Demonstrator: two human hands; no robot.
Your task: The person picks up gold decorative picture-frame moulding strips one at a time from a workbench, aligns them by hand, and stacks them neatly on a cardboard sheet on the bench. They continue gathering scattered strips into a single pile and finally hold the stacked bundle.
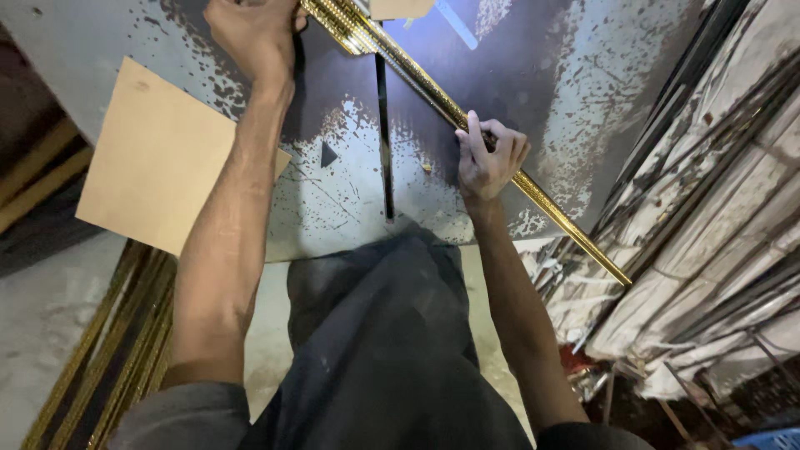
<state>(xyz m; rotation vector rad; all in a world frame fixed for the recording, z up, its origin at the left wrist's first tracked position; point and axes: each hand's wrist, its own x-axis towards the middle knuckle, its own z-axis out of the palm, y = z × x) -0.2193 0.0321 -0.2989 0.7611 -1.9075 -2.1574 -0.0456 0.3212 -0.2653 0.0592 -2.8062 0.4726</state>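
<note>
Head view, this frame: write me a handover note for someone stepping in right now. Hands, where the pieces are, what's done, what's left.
Left hand: reaching to the far end of the gold moulding strip, at the top edge of the frame; grip hidden.
Right hand: fingers pressed on the strip midway, holding it down on the worn worktable.
The strip lies diagonally across the table, its lower end overhanging the edge. A thin dark bar lies beside it; a brown board sits at left.
Done: strip laid and steadied.
Left: whatever is being done at the far end; it cannot be seen from here.
</note>
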